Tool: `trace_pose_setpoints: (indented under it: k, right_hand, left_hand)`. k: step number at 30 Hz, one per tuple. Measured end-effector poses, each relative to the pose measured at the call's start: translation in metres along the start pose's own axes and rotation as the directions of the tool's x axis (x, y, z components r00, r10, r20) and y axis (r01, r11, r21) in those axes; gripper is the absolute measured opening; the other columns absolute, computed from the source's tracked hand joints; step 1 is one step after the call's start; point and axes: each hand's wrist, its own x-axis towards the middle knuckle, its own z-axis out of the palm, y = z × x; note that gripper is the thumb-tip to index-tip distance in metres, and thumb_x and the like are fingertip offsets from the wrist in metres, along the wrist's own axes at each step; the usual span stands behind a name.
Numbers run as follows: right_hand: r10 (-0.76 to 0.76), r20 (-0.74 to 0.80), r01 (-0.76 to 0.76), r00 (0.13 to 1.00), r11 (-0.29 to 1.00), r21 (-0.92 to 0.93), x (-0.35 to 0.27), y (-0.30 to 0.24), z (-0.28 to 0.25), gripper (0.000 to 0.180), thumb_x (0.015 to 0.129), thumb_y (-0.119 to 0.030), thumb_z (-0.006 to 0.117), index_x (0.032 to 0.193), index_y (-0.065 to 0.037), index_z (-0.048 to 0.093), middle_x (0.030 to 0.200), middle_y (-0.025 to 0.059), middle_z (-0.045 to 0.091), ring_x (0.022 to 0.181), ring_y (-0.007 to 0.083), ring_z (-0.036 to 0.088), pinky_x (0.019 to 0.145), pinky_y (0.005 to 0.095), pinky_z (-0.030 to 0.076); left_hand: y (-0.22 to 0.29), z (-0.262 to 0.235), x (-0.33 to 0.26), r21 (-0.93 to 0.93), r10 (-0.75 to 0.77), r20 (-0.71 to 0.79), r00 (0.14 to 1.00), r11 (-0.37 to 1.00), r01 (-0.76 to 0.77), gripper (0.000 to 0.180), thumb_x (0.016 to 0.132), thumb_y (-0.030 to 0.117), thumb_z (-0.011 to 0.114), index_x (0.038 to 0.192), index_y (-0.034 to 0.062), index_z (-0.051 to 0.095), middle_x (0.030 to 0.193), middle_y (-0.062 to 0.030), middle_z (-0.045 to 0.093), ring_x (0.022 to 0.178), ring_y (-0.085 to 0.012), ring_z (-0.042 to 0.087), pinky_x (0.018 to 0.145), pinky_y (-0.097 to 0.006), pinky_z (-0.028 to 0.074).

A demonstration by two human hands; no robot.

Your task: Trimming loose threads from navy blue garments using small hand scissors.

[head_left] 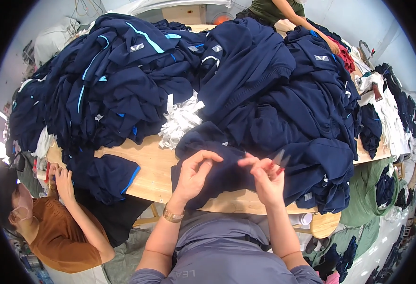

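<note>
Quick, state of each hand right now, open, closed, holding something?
Left hand: half-curled; can't tell if it pinches anything.
Right hand: holding small red-handled scissors.

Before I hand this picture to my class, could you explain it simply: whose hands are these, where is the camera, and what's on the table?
There is no machine here. A person works bare-handed, wearing cameras on their head; this wide, edge-bending view comes from the left one, looking down.

On the pale wooden table lie big heaps of navy garments and a small pile of white strips. The right hand holds small red-handled scissors, somewhat blurred. The left hand is curled above navy cloth; whether it pinches anything is too small to tell.

Two others appear: someone in brown at the left, and someone in dark green across the table.
</note>
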Motion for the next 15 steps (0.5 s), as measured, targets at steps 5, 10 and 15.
trace_pose_setpoints:
  k: [5, 10, 15]
  right_hand:
    - [0.119, 0.263, -0.185, 0.958, 0.952, 0.244, 0.0, -0.006, -0.018, 0.045, 0.083, -0.04, 0.063, 0.083, 0.004, 0.057, 0.061, 0.0038, 0.052, 0.055, 0.0122, 0.054, 0.06, 0.028, 0.048]
    - [0.099, 0.099, -0.025, 0.99, 0.823, -0.568, 0.009, 0.003, -0.018, 0.038, 0.083, -0.036, 0.065, 0.077, 0.0, 0.056, 0.054, 0.002, 0.041, 0.046, 0.0115, 0.044, 0.046, 0.0267, 0.038]
    - [-0.01, 0.288, 0.261, 0.958, 0.448, -0.855, 0.018, -0.009, -0.01, 0.036, 0.076, -0.032, 0.071, 0.072, -0.002, 0.053, 0.058, 0.008, 0.047, 0.049, 0.0241, 0.05, 0.048, 0.0312, 0.04]
  left_hand:
    - [0.006, -0.004, 0.001, -0.043, -0.042, -0.024, 0.999, 0.998, 0.041, 0.019, 0.082, 0.0, 0.059, 0.101, -0.0023, 0.062, 0.099, -0.0065, 0.063, 0.095, -0.0119, 0.057, 0.086, -0.024, 0.043]
    - [0.007, -0.011, 0.001, 0.031, -0.036, 0.037, 0.999, 0.999, 0.035, 0.028, 0.074, 0.002, 0.068, 0.101, -0.0009, 0.062, 0.101, -0.0069, 0.063, 0.097, -0.0131, 0.057, 0.089, -0.027, 0.042]
    - [0.012, -0.016, 0.001, 0.02, -0.073, 0.122, 0.99, 0.997, 0.071, 0.033, 0.072, 0.002, 0.066, 0.105, -0.0017, 0.062, 0.104, -0.0076, 0.063, 0.1, -0.014, 0.057, 0.092, -0.028, 0.042]
